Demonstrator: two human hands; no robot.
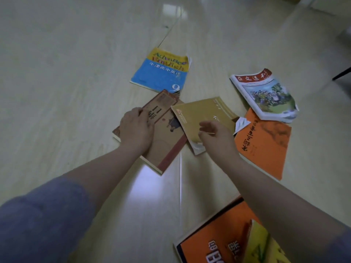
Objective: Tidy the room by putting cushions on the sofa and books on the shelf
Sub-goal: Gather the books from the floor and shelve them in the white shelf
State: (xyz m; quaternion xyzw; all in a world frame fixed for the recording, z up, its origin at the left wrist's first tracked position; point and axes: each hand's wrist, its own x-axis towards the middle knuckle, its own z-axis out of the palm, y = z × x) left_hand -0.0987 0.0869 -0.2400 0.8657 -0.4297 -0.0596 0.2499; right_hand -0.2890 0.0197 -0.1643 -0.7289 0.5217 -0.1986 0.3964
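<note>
Several books lie scattered on the pale floor. My left hand (pixel 135 128) rests on the brown book (pixel 167 137), fingers curled over its left edge. My right hand (pixel 212 133) hovers over the mustard-yellow book (pixel 201 112), fingers loosely curled, thumb and forefinger near its cover; whether it pinches the cover is unclear. A blue and yellow English textbook (pixel 161 73) lies farther away. An orange book (pixel 266 145) lies to the right, partly under a thick white book with a red title band (pixel 266 93). Another orange book (pixel 224 240) lies nearest to me, partly behind my right forearm.
Glossy light floor (pixel 76 73) stretches to the left and beyond the books. A dark furniture leg (pixel 341 74) shows at the right edge. No cushions, sofa or shelf are in view.
</note>
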